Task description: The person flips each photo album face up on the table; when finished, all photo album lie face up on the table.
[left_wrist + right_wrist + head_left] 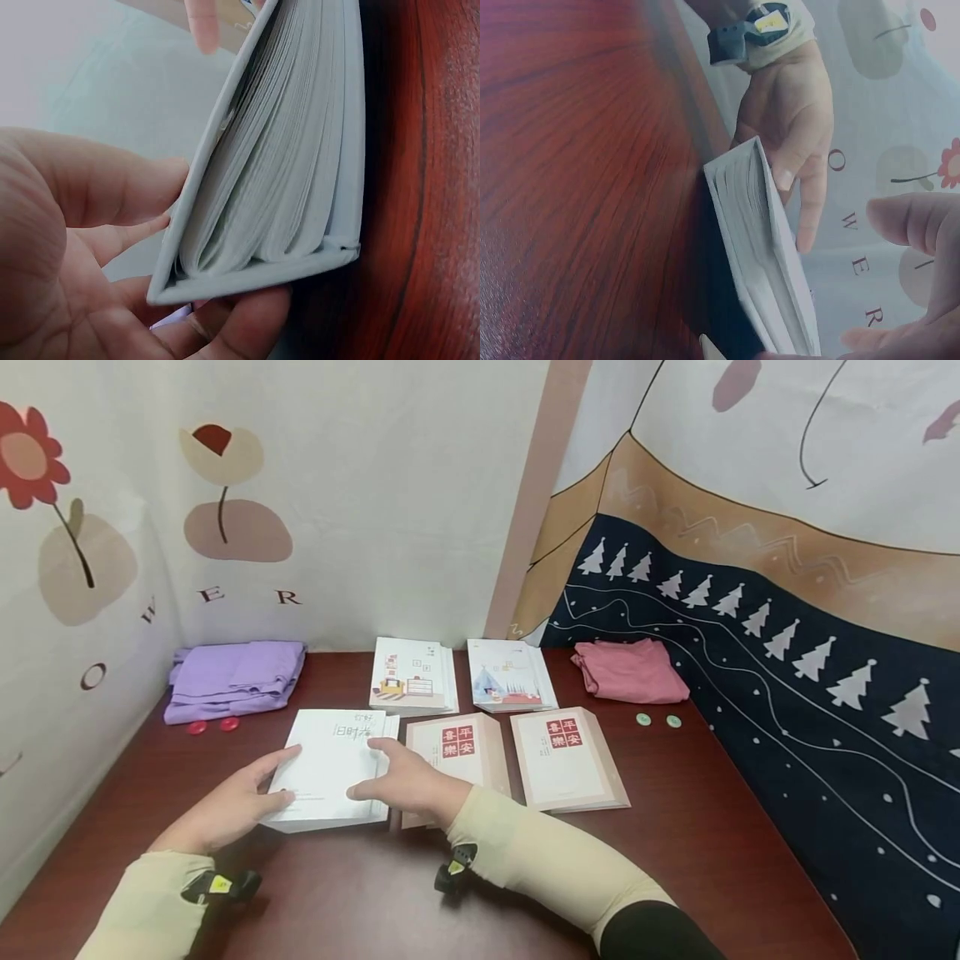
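A thick white hardcover photo album [330,768] with handwriting-style characters lies at the front left of the table. My left hand [221,802] grips its left side, the thumb on the cover and the other fingers curled round the edge. In the left wrist view, the bundled pages [277,165] show between the covers. My right hand [412,781] is over the album's right side, thumb and index finger spread apart; whether they press the cover I cannot tell. Just right of it lies a beige-bordered album [457,772] with red characters, partly hidden by the right forearm.
Another beige-bordered album [566,768] lies further right. Behind stand two white illustrated albums, one with a yellow chair [408,677], one with a tent [506,677]. Folded purple cloth [236,677] with red buttons [229,724] is left, pink cloth [630,670] with green buttons [643,720] right. Printed curtains border the table.
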`<state>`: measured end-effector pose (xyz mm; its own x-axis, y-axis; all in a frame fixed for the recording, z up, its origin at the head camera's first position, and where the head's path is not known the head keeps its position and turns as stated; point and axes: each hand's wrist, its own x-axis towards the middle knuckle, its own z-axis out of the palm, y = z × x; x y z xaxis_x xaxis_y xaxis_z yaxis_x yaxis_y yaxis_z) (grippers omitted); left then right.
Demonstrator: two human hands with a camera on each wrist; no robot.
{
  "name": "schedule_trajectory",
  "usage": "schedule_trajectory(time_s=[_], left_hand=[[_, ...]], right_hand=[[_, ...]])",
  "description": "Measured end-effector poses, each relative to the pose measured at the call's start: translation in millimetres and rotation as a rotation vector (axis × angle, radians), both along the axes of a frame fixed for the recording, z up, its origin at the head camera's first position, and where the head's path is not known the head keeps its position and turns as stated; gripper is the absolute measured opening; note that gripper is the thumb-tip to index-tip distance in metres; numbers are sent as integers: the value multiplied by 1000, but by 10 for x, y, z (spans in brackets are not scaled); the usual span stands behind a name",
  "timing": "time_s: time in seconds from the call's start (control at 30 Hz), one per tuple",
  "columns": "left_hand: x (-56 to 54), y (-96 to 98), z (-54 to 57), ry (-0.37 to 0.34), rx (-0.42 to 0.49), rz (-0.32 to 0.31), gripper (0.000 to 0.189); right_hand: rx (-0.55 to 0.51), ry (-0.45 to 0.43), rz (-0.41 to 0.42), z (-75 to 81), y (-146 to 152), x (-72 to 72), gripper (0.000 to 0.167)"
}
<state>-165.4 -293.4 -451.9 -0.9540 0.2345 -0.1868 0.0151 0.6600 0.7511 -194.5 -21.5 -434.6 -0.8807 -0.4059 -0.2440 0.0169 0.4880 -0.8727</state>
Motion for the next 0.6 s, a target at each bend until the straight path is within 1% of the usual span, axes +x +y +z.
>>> schedule_trajectory(time_s=[0.1,0.17,0.27,0.37,0.43,0.53,0.6], left_hand=[[7,-16,4,-4,7,4,81],[2,-5,8,4,8,4,81],[-3,28,30,22,-18,15,79],[-4,88,79,50,-70,63,76],[-4,139,125,74,-78,112,74],[-8,250,193,140,-34,177,70],[-6,344,227,179,13,188,67]], right_hand=[[-48,-33,-23,-9,-19,-12,81],[-58,-31,-24,-5,-3,-34,80],[-71,-5,-9,6,55,-82,78],[-98,21,10,39,169,-123,77],[-116,30,15,74,271,-143,75],[-119,40,12,130,446,-173,73],[-106,60,3,171,568,-194,70]])
